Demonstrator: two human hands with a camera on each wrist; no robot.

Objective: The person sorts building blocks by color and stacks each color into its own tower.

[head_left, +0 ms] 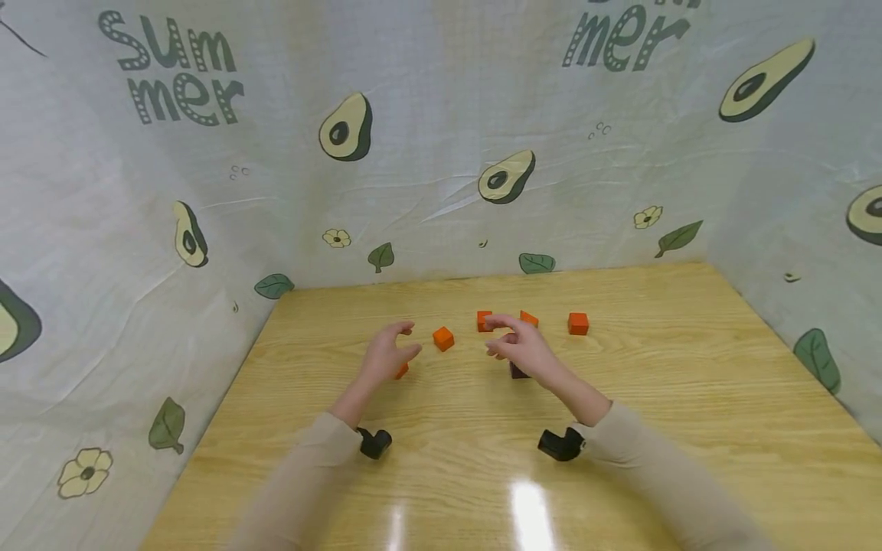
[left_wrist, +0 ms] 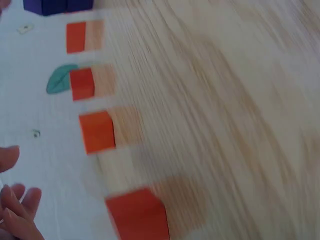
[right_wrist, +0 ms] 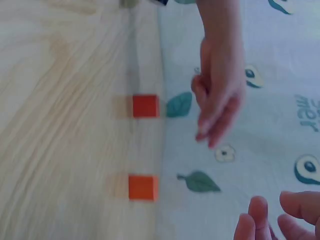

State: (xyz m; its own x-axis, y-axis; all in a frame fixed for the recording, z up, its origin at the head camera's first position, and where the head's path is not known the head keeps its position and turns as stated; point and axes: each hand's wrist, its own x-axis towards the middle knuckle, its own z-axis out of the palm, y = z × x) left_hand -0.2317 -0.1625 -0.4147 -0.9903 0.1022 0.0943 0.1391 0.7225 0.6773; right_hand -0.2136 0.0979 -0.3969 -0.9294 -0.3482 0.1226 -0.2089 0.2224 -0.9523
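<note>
My left hand [head_left: 389, 353] is held over the table with thumb and fingers parted and nothing between them. Partly hidden beside it is a red block [head_left: 402, 370], and an orange cube [head_left: 443, 338] lies to its right. The right hand [head_left: 527, 350], also holding nothing, has its fingers loosely bent toward the left. A dark block [head_left: 518, 371] shows just below that hand. Near its fingertips are a red block [head_left: 485, 321] and an orange block with a slanted edge [head_left: 528, 317]. Dark purple blocks [left_wrist: 57, 6] appear at the top of the left wrist view.
A red cube [head_left: 578, 324] lies right of the right hand. The light wooden table [head_left: 654, 367] is bordered by hanging cloth [head_left: 420, 191] with avocado prints, at the back and both sides. Each wrist wears a small black device, one on the left [head_left: 375, 444], one on the right [head_left: 561, 445].
</note>
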